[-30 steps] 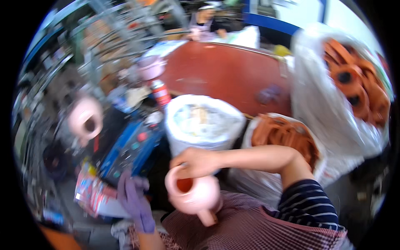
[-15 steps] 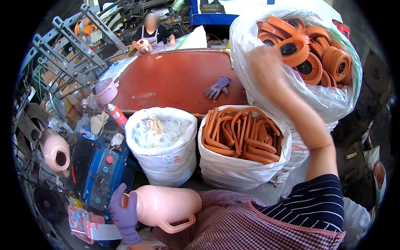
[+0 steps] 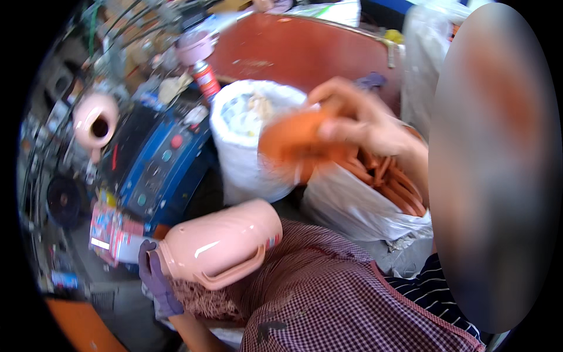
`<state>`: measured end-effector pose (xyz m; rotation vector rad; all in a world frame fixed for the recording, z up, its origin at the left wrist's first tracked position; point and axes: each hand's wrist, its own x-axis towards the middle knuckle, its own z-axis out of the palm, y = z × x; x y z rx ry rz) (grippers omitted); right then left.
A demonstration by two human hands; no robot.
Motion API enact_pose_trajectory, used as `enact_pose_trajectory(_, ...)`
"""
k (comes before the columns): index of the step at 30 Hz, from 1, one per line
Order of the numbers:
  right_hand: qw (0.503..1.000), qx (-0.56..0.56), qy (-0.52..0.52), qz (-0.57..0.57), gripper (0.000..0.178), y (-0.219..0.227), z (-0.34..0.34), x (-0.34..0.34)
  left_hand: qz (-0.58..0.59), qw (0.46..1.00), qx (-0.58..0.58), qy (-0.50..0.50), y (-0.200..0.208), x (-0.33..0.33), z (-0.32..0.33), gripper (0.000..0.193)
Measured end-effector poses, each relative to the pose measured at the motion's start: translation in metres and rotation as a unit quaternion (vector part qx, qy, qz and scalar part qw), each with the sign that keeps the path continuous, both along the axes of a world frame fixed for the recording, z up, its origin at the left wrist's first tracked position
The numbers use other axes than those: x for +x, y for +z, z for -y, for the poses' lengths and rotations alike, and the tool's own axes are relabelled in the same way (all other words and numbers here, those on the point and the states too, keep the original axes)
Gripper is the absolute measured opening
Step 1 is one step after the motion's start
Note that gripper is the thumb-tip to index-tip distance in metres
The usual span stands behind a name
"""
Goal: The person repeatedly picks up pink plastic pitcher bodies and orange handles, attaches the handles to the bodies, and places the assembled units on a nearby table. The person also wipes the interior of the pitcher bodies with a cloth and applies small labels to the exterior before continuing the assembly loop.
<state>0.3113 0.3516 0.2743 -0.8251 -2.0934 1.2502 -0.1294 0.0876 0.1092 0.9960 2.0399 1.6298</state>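
A pink thermos jug body [image 3: 220, 237] with a side handle lies across my lap, its handle toward me. My left hand [image 3: 159, 280], in a purple glove, grips it at the left end, fingers wrapped round the rim. My bare right hand [image 3: 369, 126] is held up over the sacks, closed on a round orange-brown plastic part [image 3: 293, 141]. That part is smeared by motion and stays apart from the jug. Behind it stands a white sack [image 3: 249, 170] of clear rings. Orange-brown handles [image 3: 402, 193] fill a second white sack [image 3: 343, 202], partly hidden by my right arm.
A blue control box [image 3: 155, 158] with buttons stands at left, near another pink jug body [image 3: 94, 120] with its mouth showing. A red-brown table [image 3: 305, 47], a spray can [image 3: 205, 79] and a pink bucket [image 3: 194, 48] are farther off. A blurred patch covers the right side.
My right hand has come from the big bag of round orange-brown parts toward the jug, bringing one part. The view has shifted. My left hand keeps hold of the jug, which is now more tilted.
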Motion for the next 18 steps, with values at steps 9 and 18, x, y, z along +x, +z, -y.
enact_pose_trajectory(9, 0.862, -0.066, 0.457, 0.209, 0.037, -0.208, 0.093, -0.132, 0.343, 0.858, 0.285, 0.256, -0.096, 0.02, 0.14, 0.031)
enact_pose_trajectory(18, 0.919, -0.192, 0.255, 0.234, 0.047, -0.207, 0.065, -0.122, 0.418, 0.865, 0.253, 0.115, -0.153, 0.082, 0.179, 0.059)
